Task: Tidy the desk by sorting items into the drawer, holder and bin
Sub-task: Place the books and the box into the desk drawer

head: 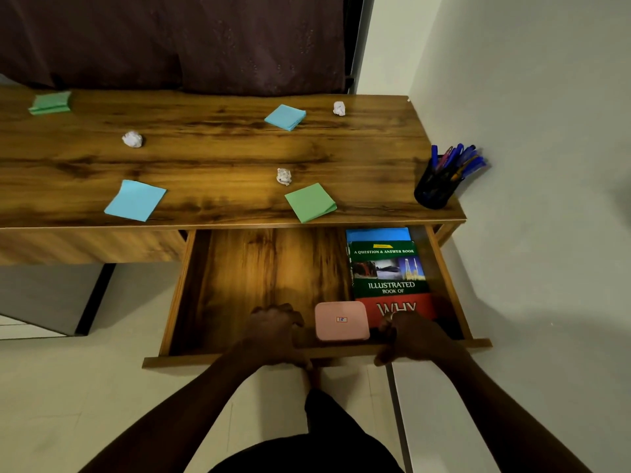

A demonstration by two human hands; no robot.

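Wooden drawer (266, 268) is open. Both the left hand (276, 332) and right hand (409, 339) curl over its near edge, gripping it, with a pink box (342, 321) between them.

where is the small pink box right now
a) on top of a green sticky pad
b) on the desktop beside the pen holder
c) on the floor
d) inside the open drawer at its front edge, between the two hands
d: the pink box lies in the open drawer near its front edge, beside the book, between the left hand and right hand.
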